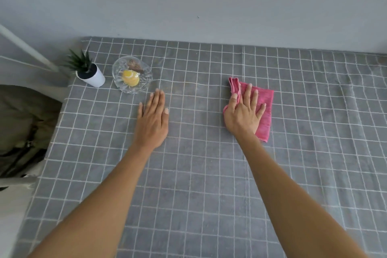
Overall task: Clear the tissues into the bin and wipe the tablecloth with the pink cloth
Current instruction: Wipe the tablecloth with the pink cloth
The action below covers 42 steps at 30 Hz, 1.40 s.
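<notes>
A grey tablecloth (199,184) with a white grid covers the table. On it, right of centre, lies the folded pink cloth (265,109). My right hand (244,114) presses flat on the cloth's left part, fingers spread, with the cloth showing beyond the fingertips and to the right. My left hand (152,120) lies flat, palm down, on the bare tablecloth left of centre, holding nothing. No tissues and no bin are in view.
A glass dish (132,74) with a yellow item and a brown item stands at the back left, just beyond my left fingertips. A small potted plant (90,71) sits at the table's back left corner. A dark olive bag (23,128) lies off the left edge. A grey wall runs behind.
</notes>
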Motion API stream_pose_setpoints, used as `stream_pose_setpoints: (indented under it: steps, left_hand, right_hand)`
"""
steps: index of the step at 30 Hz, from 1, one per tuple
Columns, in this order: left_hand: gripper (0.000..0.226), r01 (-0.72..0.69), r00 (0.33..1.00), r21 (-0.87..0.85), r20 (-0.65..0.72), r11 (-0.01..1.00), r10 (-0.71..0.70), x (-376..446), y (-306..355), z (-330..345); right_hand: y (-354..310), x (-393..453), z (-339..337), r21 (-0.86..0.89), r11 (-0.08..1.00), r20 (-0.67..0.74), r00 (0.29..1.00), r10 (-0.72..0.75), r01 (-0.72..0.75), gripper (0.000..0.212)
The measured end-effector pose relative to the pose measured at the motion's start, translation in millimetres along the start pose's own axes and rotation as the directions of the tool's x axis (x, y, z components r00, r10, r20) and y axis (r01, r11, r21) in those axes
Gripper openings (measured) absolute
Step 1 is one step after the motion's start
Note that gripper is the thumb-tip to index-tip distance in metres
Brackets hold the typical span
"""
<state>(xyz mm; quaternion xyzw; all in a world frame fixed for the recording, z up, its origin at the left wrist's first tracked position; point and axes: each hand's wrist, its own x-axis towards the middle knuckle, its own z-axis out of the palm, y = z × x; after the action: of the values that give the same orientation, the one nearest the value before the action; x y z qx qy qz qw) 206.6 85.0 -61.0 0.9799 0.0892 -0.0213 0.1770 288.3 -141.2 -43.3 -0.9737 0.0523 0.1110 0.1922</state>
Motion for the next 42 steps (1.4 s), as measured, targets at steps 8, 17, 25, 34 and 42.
stream_pose_setpoints:
  steps: [8,17,25,34,42]
  left_hand:
    - [0.054,0.044,0.999,0.098,-0.003,0.994,-0.044,-19,-44,-12]
    - [0.054,0.054,0.999,0.095,-0.011,0.994,-0.053,-21,-41,-14]
    - [0.055,0.068,0.997,0.120,-0.031,0.990,-0.065,-21,-42,-14]
    - [0.056,0.059,0.998,0.115,-0.033,0.992,-0.055,-21,-40,-12]
    - [0.051,0.045,0.998,0.058,0.033,0.997,-0.047,-21,-45,-17]
  right_hand:
    - [-105,-25,51,-0.049,0.936,0.126,0.932,-0.339,0.347,0.053]
    - [-46,2,27,-0.144,0.968,0.039,0.979,-0.202,0.205,0.052]
    - [-60,-2,30,-0.057,0.998,-0.012,1.000,-0.002,0.002,0.054]
    - [-85,-26,47,-0.082,0.946,0.095,0.947,-0.306,0.314,0.051]
    - [-6,-21,13,-0.079,0.997,0.003,1.000,-0.012,0.012,0.052]
